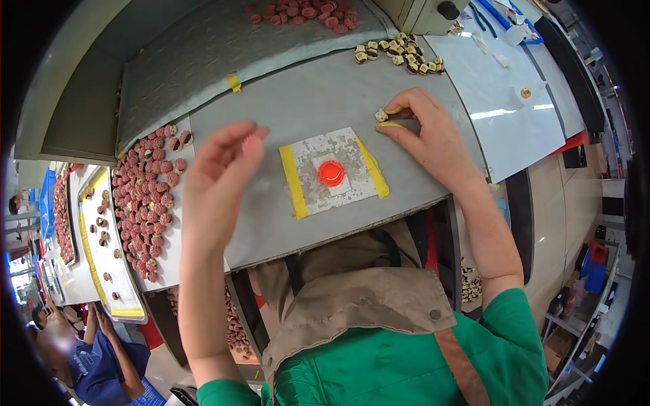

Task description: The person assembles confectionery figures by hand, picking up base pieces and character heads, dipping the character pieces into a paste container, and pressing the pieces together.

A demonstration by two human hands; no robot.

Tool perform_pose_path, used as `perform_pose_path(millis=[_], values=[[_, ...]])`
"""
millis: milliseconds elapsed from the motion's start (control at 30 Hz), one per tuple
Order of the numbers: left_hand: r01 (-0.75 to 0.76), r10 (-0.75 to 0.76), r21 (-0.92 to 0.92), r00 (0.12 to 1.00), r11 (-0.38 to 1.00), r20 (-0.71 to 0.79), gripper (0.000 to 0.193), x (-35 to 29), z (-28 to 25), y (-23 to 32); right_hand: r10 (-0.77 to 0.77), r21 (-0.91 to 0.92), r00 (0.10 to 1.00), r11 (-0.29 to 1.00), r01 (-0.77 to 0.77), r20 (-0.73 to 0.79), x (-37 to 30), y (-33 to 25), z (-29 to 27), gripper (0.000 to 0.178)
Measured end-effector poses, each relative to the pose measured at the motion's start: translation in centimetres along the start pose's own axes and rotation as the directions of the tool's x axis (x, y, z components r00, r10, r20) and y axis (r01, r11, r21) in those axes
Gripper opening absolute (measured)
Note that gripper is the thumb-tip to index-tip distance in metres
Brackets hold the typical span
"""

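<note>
My left hand (220, 179) is raised over the left of the grey worktop, with a small pink ridged piece (252, 145) between thumb and fingers, partly blurred. Farther right, my right hand (428, 135) pinches a small cream-and-dark piece (381, 116) just above the worktop; its thumb and forefinger tips wear yellow coverings. Between the hands, a round glossy red disc (331, 174) sits in the middle of a speckled white sheet (345, 143), held down by yellow tape strips (294, 183) along its left and right sides.
Many pink ridged pieces (142, 203) are heaped at the left, with more (308, 11) on a grey belt (237, 51) at the back. Cream-and-dark pieces (411, 59) lie at the back right. A co-worker (101, 358) sits at the lower left, beside a yellow-edged tray (125, 271).
</note>
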State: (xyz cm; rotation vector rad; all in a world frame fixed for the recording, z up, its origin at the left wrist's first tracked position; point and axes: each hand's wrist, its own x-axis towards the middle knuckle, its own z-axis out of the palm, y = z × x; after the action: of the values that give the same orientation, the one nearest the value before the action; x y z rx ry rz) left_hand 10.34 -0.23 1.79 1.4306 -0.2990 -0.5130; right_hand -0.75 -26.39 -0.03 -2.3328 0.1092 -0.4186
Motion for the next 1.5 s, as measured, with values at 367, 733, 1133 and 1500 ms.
perform_pose_path(millis=[367,733,1133,1500], values=[[-0.013,0.034,-0.322,0.998,0.947,0.060,0.035,-6.3,1.6,-2.0,-0.148,-0.320,0.972,0.926,0.202,0.185,0.8,-3.0,0.2,0.016],[-0.116,0.124,-0.229,0.992,0.966,0.022,0.024,-7.1,0.5,-3.2,-0.196,-0.048,0.932,0.974,0.220,0.306,-1.0,-8.5,3.9,0.020],[-0.146,0.140,-0.265,0.989,0.953,-0.042,0.024,-7.2,0.5,-3.3,-0.388,-0.205,0.868,0.864,0.459,0.310,-0.8,-8.2,4.8,0.029],[-0.154,0.139,-0.326,0.988,0.933,-0.067,0.028,-7.3,0.8,-3.3,-0.411,-0.230,0.882,0.858,0.460,0.233,-1.2,-7.3,5.3,0.033]])
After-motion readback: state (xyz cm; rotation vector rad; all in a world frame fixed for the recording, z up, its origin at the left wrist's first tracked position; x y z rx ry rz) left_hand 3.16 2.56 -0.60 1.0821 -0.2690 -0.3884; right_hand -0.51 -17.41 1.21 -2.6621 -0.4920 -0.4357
